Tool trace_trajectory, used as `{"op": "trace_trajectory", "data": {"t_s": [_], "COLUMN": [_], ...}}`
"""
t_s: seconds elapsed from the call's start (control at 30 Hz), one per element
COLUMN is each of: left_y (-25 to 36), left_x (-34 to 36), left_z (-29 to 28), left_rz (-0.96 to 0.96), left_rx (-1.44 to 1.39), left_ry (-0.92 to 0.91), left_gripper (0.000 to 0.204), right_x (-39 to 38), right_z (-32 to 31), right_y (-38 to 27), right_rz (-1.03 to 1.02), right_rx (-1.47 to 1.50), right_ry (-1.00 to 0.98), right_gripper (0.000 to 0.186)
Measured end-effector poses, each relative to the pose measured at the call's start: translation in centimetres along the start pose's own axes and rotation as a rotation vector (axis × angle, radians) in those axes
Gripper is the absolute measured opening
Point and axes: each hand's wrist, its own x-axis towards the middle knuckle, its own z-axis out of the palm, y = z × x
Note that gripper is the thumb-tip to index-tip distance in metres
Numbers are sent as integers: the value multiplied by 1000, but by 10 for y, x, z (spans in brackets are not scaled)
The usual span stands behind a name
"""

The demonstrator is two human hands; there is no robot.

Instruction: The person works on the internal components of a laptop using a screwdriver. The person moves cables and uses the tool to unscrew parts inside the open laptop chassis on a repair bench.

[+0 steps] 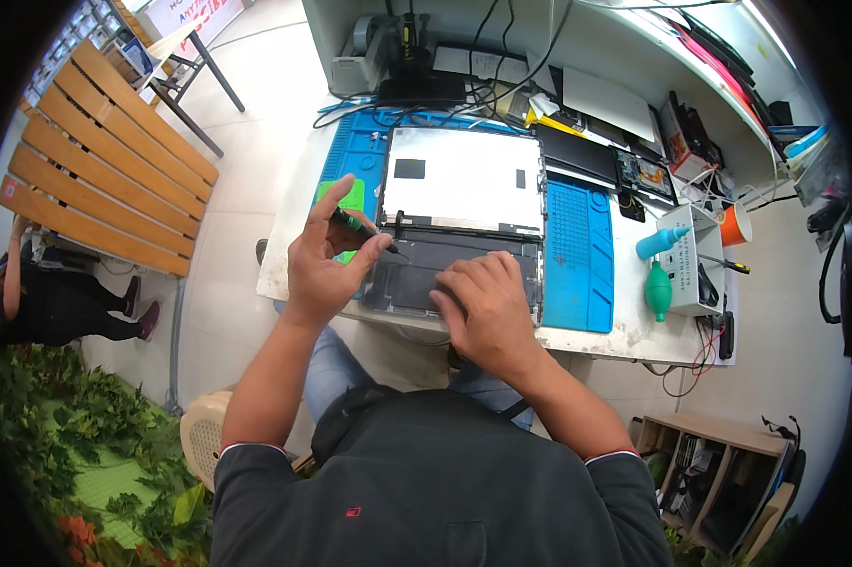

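Note:
My left hand is closed around a slim pen-like screwdriver with a black and green handle. Its thin tip points down toward the dark half of an opened flat device. That dark panel lies at the near table edge, joined or set close to a silver panel with small black patches. On the dark panel rests my right hand, its fingers bent and drawn together with the thumb close by. Whatever those fingers may hold is hidden. A bright green piece lies beyond my left hand.
A blue work mat lies under the device. At right stand a green air blower, a light-blue bottle and a white box. Cables and a black slab sit farther back. Another person is at far left.

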Motion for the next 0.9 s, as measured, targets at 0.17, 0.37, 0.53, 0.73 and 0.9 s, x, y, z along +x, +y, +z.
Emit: {"op": "trace_trajectory", "data": {"t_s": [0.17,0.37,0.53,0.73,0.9], "left_y": [4,12,1,-8,-8], "left_x": [2,7,10,14,15], "left_z": [5,6,5,14,15], "left_rz": [-57,-55,19,163,177], "left_rx": [-106,-146,-32,142,165], "left_ry": [32,52,55,-6,-12], "left_gripper": [90,92,88,85,84], "right_x": [22,32,16,-28,-62], "right_z": [10,23,-9,-64,-104], "right_y": [10,21,19,44,68], "right_rz": [5,35,142,333,372], "right_rx": [29,157,116,-160,-293], "right_ry": [100,16,85,163,178], "right_gripper": [23,18,13,13,10]}}
